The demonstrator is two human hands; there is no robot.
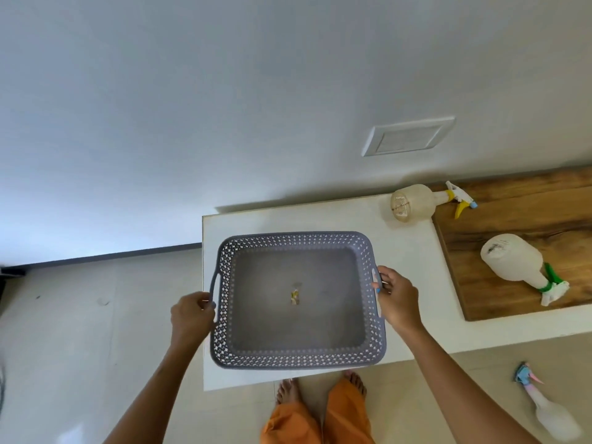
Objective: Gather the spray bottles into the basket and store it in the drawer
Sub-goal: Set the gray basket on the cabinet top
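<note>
A grey perforated basket [378, 334] sits over the white counter's near left part, with only a small scrap [295, 297] inside. My left hand [191, 315] grips its left handle and my right hand [396, 298] grips its right handle. A cream spray bottle with a yellow trigger [416, 201] lies on its side at the back of the counter. On the wooden board lies a white spray bottle with a green trigger [515, 262]. A third clear spray bottle with a pink and blue head [551, 415] lies on the floor at the lower right.
The white counter [413, 302] stands against a pale wall, with a wooden board [525, 222] on its right part. A white wall plate [408, 136] is above it. My feet and orange trousers [317, 421] are at the counter's front edge. Tiled floor lies to the left.
</note>
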